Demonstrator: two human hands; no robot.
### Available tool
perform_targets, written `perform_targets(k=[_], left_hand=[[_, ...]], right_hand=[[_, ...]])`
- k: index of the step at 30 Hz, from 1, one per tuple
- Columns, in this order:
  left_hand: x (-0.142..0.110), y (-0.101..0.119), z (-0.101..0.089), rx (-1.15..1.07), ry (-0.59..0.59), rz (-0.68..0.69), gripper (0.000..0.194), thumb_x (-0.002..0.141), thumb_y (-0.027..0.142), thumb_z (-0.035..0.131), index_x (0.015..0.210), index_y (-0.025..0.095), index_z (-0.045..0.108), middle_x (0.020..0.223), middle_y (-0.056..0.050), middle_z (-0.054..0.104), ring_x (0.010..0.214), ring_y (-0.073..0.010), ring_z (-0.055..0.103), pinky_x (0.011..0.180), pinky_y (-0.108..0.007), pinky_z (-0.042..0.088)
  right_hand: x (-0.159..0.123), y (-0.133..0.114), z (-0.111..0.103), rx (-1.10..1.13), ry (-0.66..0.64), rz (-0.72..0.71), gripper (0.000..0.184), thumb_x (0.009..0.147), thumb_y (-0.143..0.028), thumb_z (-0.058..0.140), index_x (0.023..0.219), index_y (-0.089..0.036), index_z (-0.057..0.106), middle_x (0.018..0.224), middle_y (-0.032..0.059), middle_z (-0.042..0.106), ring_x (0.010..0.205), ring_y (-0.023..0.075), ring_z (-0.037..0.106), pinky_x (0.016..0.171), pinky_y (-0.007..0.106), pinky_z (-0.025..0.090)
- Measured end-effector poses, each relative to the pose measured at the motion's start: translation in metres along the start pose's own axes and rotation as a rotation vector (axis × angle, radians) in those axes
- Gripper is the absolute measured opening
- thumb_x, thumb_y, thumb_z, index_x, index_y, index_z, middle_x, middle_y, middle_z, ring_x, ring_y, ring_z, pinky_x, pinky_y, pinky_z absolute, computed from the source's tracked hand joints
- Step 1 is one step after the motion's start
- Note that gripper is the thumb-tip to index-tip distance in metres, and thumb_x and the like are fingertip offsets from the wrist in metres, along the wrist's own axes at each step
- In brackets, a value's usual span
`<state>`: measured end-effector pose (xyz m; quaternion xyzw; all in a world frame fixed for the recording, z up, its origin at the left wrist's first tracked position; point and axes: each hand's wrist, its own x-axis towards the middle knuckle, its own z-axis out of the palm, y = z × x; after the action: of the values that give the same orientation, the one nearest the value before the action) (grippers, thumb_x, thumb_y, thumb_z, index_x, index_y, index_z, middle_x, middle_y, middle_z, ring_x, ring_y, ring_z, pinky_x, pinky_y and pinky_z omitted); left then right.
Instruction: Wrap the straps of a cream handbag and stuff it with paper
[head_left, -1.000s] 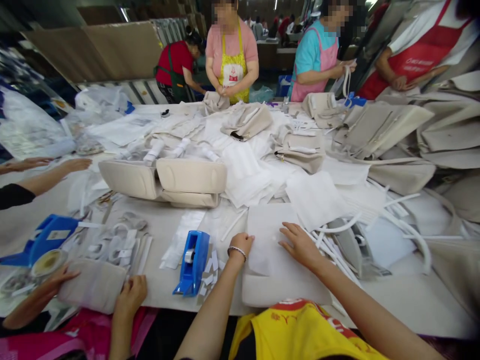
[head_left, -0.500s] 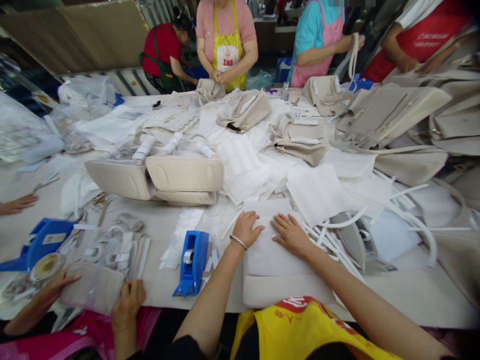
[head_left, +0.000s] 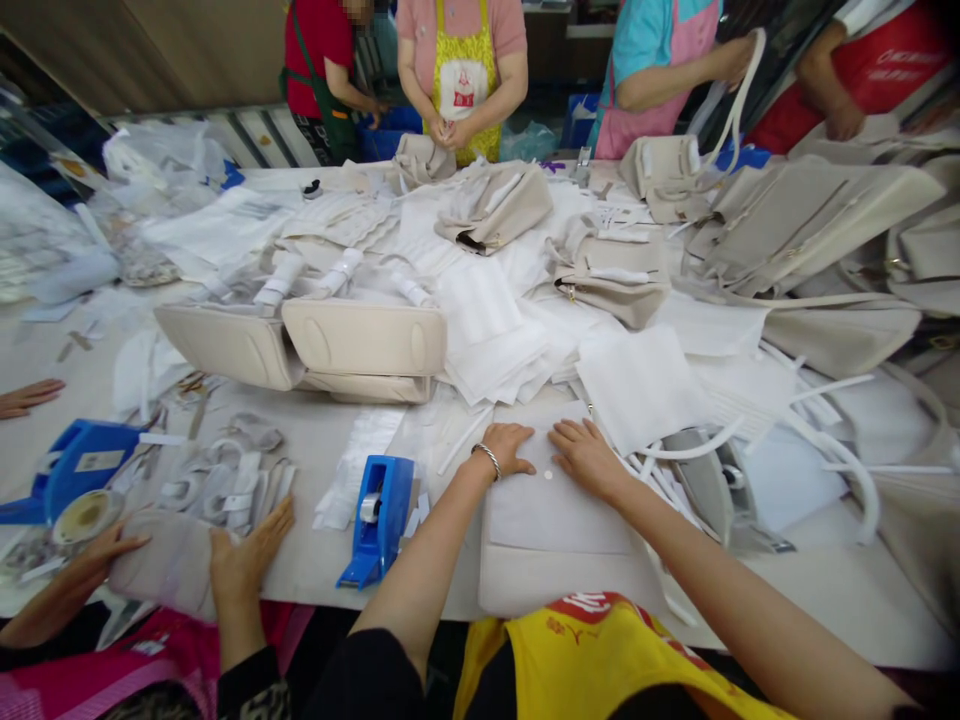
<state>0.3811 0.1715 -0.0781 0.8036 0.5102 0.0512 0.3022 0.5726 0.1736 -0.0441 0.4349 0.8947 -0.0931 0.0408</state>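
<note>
A flat cream bag lies on the table right in front of me, with a thin white sheet spread over its far part. My left hand, a silver bracelet at its wrist, rests flat on the sheet's far left edge, fingers stretched out. My right hand lies flat beside it on the sheet, fingers spread. Neither hand grips anything. A small white dot sits on the sheet between them.
A blue tape dispenser stands left of the bag. White straps and white sheets lie to the right. Cream bags crowd the middle. A co-worker's hands press a pouch at left; several people stand across the table.
Both my hands slid away from me across the sheet and drew closer together. The camera tipped downward. The co-worker's right hand at left flattened onto the pouch.
</note>
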Motion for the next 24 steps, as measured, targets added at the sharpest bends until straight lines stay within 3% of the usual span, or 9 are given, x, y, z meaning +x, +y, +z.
perform_targets(k=[4,7,14,18,24], left_hand=[[0.008,-0.001,-0.001,0.062,-0.040,-0.007,0.073,0.054,0.052,0.064,0.116,0.023,0.040,0.113,-0.007,0.049,0.103,-0.0247,0.044,0.089,-0.034,0.032],[0.013,-0.001,-0.001,0.092,-0.096,-0.048,0.076,0.050,0.056,0.064,0.116,0.023,0.041,0.111,-0.008,0.049,0.099,-0.0264,0.046,0.085,-0.036,0.036],[0.021,0.001,-0.004,0.139,-0.259,-0.152,0.088,0.041,0.065,0.061,0.114,0.020,0.043,0.112,-0.011,0.047,0.101,-0.0290,0.045,0.085,-0.039,0.037],[0.021,0.001,-0.003,0.194,-0.277,-0.177,0.092,0.036,0.070,0.058,0.111,0.019,0.045,0.113,-0.014,0.045,0.102,-0.0323,0.042,0.085,-0.044,0.037],[0.014,-0.013,0.008,0.088,-0.260,-0.201,0.098,0.034,0.072,0.057,0.114,0.019,0.041,0.115,-0.013,0.042,0.104,-0.0311,0.041,0.087,-0.041,0.036]], right_hand=[[0.022,0.005,-0.006,-0.032,-0.111,0.009,0.020,0.080,-0.023,0.040,0.092,-0.016,0.054,0.094,0.0094,0.058,0.094,0.0222,0.049,0.083,0.034,0.034],[0.029,0.010,-0.001,-0.051,-0.198,0.049,0.024,0.081,-0.028,0.037,0.091,-0.015,0.055,0.087,0.0100,0.060,0.084,0.0222,0.053,0.074,0.033,0.036],[0.026,0.015,0.011,0.039,-0.265,0.054,0.031,0.083,-0.033,0.033,0.101,-0.016,0.052,0.091,0.0099,0.059,0.087,0.0196,0.054,0.076,0.029,0.036],[0.024,0.013,0.015,0.034,-0.260,0.044,0.030,0.082,-0.032,0.035,0.098,-0.015,0.055,0.093,0.0106,0.059,0.089,0.0204,0.053,0.079,0.030,0.035],[0.030,0.011,0.015,0.031,-0.313,0.059,0.031,0.082,-0.031,0.034,0.099,-0.015,0.055,0.097,0.0119,0.058,0.092,0.0223,0.053,0.078,0.032,0.037]])
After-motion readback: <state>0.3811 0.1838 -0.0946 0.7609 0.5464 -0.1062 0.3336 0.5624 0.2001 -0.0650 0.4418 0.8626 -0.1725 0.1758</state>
